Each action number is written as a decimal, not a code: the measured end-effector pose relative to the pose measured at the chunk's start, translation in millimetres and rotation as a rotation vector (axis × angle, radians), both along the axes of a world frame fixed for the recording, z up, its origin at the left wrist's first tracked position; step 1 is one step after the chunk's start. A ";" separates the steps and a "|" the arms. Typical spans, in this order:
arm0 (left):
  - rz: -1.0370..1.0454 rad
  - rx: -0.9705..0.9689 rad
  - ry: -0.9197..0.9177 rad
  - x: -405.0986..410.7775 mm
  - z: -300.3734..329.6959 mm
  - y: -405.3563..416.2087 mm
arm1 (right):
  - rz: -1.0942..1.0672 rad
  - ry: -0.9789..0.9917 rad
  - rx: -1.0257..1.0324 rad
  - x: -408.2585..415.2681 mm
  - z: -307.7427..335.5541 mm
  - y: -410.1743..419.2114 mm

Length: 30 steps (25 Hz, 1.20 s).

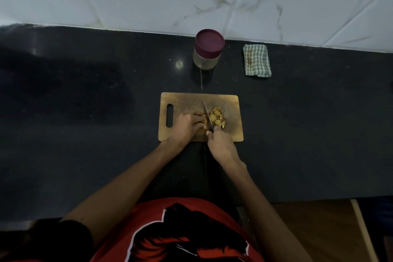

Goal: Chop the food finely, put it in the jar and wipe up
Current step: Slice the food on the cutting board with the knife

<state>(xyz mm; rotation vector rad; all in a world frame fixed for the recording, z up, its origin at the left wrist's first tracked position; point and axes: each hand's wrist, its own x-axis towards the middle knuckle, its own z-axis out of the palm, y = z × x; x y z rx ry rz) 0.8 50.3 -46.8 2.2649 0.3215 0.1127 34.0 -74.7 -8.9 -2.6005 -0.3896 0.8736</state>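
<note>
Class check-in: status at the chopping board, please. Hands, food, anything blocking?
Right hand grips knife; left hand pins uncut piece. Slices piled on board. Jar lidded, cloth unused. Nothing blocking.

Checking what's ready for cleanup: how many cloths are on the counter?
1. The cloth lies folded at the back of the counter, near the wall, right of the jar and apart from it. Nothing else there looks like a cloth.

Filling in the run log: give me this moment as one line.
phase: chopping | right hand: holds knife | left hand: steadies food | slices: on board | jar: lidded | cloth: unused
</note>
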 end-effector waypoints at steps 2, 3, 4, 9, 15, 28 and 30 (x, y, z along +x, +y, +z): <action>0.000 0.002 0.012 0.0 0.1 -0.5 | 0.009 -0.003 -0.031 0.6 -0.3 -0.3; 0.002 0.002 0.016 0.1 -0.2 -0.6 | 0.011 -0.004 -0.042 1.0 -1.3 -0.5; 0.004 0.005 0.014 0.2 -0.7 -0.6 | 0.011 0.001 -0.052 1.2 -1.2 0.0; 0.009 0.014 0.009 1.8 -1.5 -2.0 | 0.016 -0.009 -0.094 1.3 -1.2 5.2; -0.006 0.000 -0.026 1.0 -4.0 -2.8 | 0.071 -0.047 -0.126 6.5 4.6 17.2; 0.036 -0.006 0.012 4.5 -7.7 -3.1 | 0.080 -0.034 -0.134 -0.8 2.9 2.8; 0.064 -0.089 0.019 4.7 -5.8 -4.0 | 0.089 -0.039 -0.141 5.6 3.8 11.4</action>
